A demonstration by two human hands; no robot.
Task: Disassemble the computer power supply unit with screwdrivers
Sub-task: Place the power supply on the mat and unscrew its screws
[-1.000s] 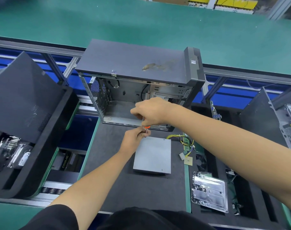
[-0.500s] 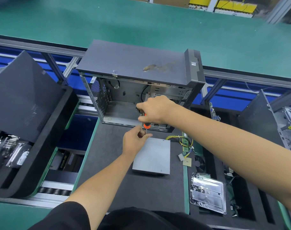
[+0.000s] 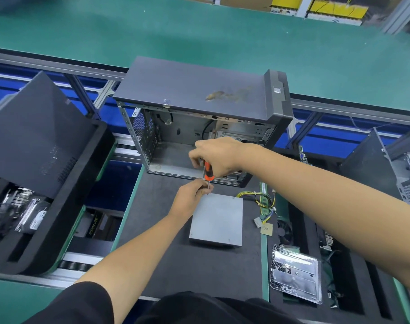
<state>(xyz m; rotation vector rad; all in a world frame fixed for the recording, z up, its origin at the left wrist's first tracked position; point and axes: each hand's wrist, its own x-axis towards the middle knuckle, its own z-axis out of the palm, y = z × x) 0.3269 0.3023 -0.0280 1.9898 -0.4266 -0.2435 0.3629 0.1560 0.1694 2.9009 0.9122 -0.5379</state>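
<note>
**Screwdriver held over the far-left corner of the power supply**

Gripping the screwdriver (image 3: 207, 170) by its orange-and-black handle, the right hand (image 3: 217, 157) has its fingers curled round the handle, the tool held close to upright with its shaft pointing down. The left hand (image 3: 192, 198) sits just below, thumb and fingertips pinching the thin metal shaft near its lower end; the tip itself is hidden by the fingers.

The power supply unit (image 3: 216, 219), a flat grey metal box, lies on the dark foam mat (image 3: 152, 218). All else is placed from this box:
- Both hands meet at its far-left corner; the left hand touches or nearly touches the top plate there, which of the two cannot be told.
- Beyond it stands an open computer case (image 3: 194, 113), inner cavity facing the person.
- From its far-right corner a bundle of yellow and black cables (image 3: 257, 197) runs out to the right, ending in a white connector (image 3: 257, 222).
- To its right and nearer the person lies a clear plastic tray (image 3: 295, 272) holding small metal parts.
- Well to its left, a dark case panel (image 3: 33, 136) leans over a black foam bin.
</note>
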